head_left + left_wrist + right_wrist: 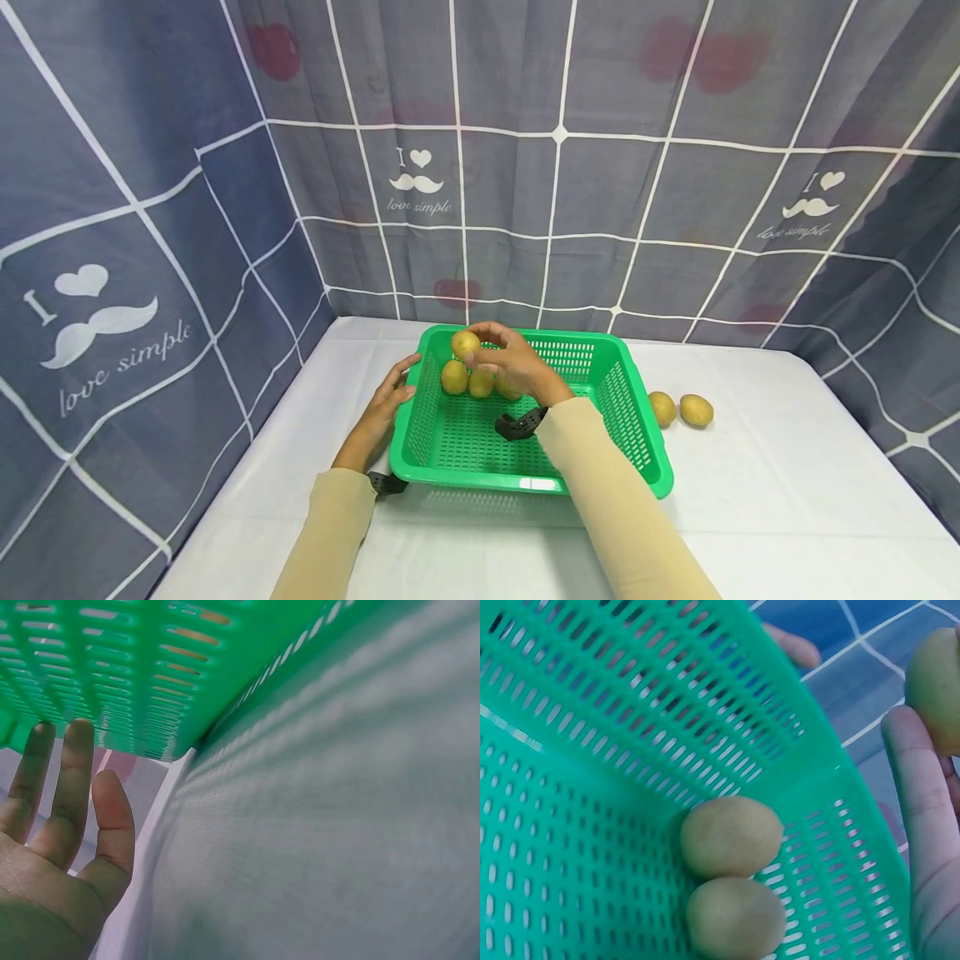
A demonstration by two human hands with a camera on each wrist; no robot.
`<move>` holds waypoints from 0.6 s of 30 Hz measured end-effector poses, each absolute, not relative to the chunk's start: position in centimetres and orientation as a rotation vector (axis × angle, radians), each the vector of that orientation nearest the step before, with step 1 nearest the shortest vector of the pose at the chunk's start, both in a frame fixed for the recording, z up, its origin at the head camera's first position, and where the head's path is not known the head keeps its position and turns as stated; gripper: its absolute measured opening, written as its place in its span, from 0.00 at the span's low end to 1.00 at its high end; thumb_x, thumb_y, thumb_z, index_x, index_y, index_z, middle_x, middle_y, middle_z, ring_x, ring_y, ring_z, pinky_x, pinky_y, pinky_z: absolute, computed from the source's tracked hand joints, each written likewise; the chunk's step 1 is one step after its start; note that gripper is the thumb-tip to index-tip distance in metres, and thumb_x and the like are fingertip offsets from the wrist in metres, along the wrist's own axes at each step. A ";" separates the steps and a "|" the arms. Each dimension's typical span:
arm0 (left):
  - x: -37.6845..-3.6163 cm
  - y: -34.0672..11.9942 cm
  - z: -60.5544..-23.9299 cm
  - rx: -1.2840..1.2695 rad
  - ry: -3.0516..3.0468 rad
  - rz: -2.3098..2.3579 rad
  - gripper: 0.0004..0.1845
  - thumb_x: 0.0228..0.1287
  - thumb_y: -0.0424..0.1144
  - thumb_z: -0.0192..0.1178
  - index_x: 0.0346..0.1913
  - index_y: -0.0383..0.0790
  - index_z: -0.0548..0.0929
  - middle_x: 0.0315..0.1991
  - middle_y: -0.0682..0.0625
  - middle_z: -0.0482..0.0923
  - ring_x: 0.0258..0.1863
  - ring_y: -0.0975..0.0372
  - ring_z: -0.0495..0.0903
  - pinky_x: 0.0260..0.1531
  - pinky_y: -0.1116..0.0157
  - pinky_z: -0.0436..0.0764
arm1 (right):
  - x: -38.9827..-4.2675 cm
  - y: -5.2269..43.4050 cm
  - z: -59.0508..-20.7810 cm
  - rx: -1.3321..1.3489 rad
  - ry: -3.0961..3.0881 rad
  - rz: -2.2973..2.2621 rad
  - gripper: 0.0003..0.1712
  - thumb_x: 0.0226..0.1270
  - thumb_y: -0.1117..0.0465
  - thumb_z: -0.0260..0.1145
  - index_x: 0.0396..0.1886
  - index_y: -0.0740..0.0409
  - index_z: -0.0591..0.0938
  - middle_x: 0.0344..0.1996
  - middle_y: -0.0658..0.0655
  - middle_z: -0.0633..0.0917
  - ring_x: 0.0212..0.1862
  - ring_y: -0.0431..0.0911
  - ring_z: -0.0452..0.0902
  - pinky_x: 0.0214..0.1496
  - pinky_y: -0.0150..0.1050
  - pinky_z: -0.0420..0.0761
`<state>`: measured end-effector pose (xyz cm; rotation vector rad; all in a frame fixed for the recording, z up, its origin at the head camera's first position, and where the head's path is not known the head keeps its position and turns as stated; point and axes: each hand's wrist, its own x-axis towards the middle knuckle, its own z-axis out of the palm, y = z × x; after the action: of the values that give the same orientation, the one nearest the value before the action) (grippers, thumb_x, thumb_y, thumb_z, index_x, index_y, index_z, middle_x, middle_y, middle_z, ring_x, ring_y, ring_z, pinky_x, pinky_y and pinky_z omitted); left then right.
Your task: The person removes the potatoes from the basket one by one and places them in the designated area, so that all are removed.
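Observation:
My right hand pinches a yellow-brown potato between thumb and fingers, above the far left corner of a green perforated plastic basket. In the right wrist view this held potato is at the right edge, higher than the basket rim. Below it, three potatoes lie in a row on the basket floor along the far side, one partly covered by the right hand. My left hand rests at the basket's left rim, its fingers fairly straight; in the left wrist view the fingertips meet the outer wall.
Two more potatoes lie on the white tablecloth, just right of the basket. A dark checked curtain with white lines hangs behind the table and on both sides. Black straps circle both wrists.

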<state>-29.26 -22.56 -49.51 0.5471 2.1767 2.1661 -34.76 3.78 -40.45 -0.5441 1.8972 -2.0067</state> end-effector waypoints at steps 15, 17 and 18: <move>-29.2 -22.6 -49.6 0.517 2.166 2.180 0.36 0.79 0.38 0.45 0.86 0.36 0.54 0.85 0.32 0.51 0.76 0.54 0.62 0.65 0.67 0.71 | -34.2 4.7 -39.1 -0.558 1.591 -2.304 0.28 0.69 0.79 0.61 0.69 0.67 0.78 0.51 0.56 0.83 0.52 0.46 0.83 0.58 0.36 0.85; -29.2 -22.5 -49.5 0.512 2.146 2.192 0.36 0.79 0.38 0.45 0.86 0.36 0.54 0.85 0.32 0.51 0.77 0.49 0.60 0.65 0.66 0.72 | -34.1 4.9 -38.9 -0.566 1.590 -2.316 0.30 0.69 0.79 0.61 0.72 0.70 0.75 0.52 0.56 0.82 0.52 0.46 0.82 0.58 0.36 0.85; -29.2 -22.4 -49.5 0.506 2.138 2.197 0.36 0.79 0.38 0.45 0.86 0.36 0.54 0.85 0.32 0.51 0.79 0.47 0.59 0.66 0.64 0.71 | -34.0 5.1 -38.9 -0.570 1.590 -2.321 0.31 0.69 0.79 0.61 0.73 0.71 0.74 0.52 0.56 0.81 0.53 0.46 0.82 0.59 0.36 0.85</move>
<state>-29.16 -22.44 -49.52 0.5065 2.1375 2.1974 -34.02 5.07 -38.89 -0.5695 1.5905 -2.3205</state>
